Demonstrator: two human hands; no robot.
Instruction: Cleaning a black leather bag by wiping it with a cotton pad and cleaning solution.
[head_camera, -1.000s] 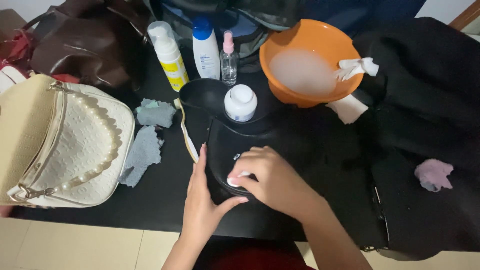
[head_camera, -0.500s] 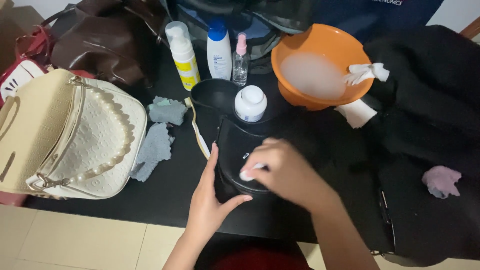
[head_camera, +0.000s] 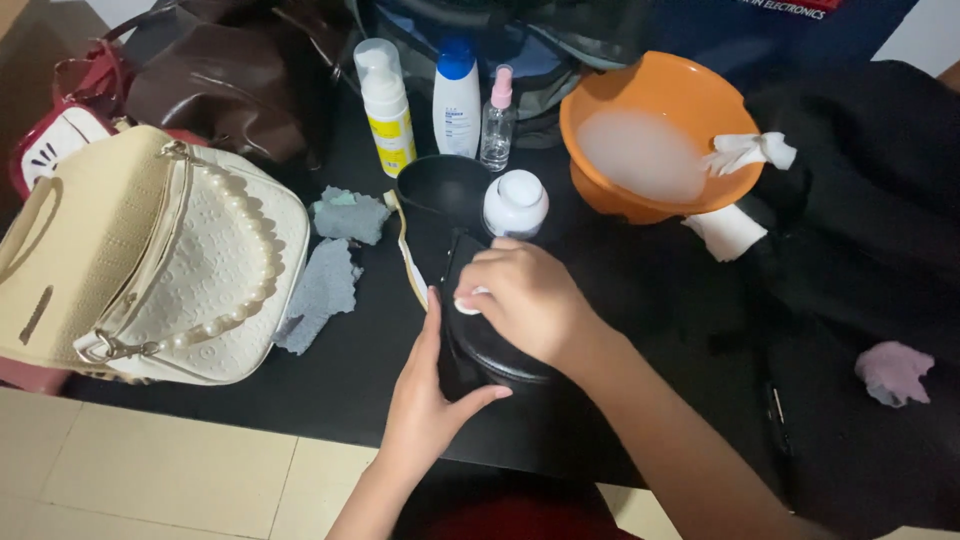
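A small black purse (head_camera: 490, 350) lies on the black table near its front edge. My left hand (head_camera: 425, 400) steadies the purse from its left side, palm against it and thumb under its lower edge. My right hand (head_camera: 525, 300) rests on top of the purse and presses a small white pad (head_camera: 467, 301) against its upper left part with the fingertips. Just beyond the purse stand a black bowl (head_camera: 445, 185) and a small white jar (head_camera: 516, 203).
A cream handbag with a pearl handle (head_camera: 150, 260) lies at left, brown (head_camera: 215, 85) and red (head_camera: 55, 130) bags behind it. Grey rags (head_camera: 330, 265), three bottles (head_camera: 440, 100), an orange bowl of cloudy liquid (head_camera: 650, 135), white tissue (head_camera: 745, 155), black fabric (head_camera: 870, 220) and a pink cloth (head_camera: 893, 372) surround the purse.
My right hand has slid with the pad up the purse, from its middle toward its upper left edge. My left hand keeps its hold. The view has shifted slightly.
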